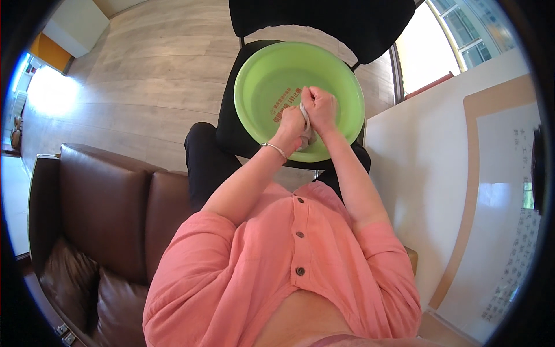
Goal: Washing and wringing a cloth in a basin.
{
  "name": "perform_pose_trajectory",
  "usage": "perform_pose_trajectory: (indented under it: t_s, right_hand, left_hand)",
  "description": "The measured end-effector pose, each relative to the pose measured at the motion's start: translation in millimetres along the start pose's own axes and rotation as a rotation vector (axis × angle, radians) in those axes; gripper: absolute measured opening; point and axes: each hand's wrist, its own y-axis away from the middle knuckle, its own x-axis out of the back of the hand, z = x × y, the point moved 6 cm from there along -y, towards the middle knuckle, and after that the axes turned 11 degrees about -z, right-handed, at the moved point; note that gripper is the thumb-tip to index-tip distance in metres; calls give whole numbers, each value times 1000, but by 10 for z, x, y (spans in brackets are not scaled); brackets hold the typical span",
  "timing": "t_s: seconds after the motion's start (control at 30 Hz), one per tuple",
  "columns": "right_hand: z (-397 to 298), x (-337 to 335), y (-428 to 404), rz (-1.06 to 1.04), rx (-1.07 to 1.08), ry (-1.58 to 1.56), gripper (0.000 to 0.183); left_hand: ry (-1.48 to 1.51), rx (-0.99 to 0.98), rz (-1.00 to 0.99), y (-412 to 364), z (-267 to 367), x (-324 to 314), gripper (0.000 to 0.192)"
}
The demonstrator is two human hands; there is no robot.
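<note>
A green plastic basin (256,82) with red writing on its bottom rests on the seat of a black chair. Over its near right part, my left hand (292,122) and my right hand (320,105) are both closed on a wet-looking, light-coloured cloth (307,138). The cloth is bunched and runs between the two fists, with its loose end hanging towards the near rim. My fists are close together, the right one a little farther from me. A bracelet circles my left wrist. Whether the basin holds water is hard to tell.
The black chair's backrest (321,21) rises beyond the basin. A brown leather sofa (104,208) with cushions stands at the left. A white wall (399,143) with a framed board (494,173) bearing writing is close on the right. Wooden flooring (164,65) lies at the far left.
</note>
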Motion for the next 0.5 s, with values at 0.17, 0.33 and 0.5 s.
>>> perform_pose_trajectory:
  t_s: [0.17, 0.33, 0.5]
  right_hand:
    - [-488, -195, 282, -51, 91, -136, 27]
    - [91, 39, -9, 121, 56, -44, 36]
    - [305, 180, -16, 77, -73, 35, 35]
  left_hand:
    - [-81, -359, -70, -146, 117, 403, 19]
    - [-864, -280, -54, -249, -48, 53, 21]
    - [126, -89, 10, 230, 411, -79, 25]
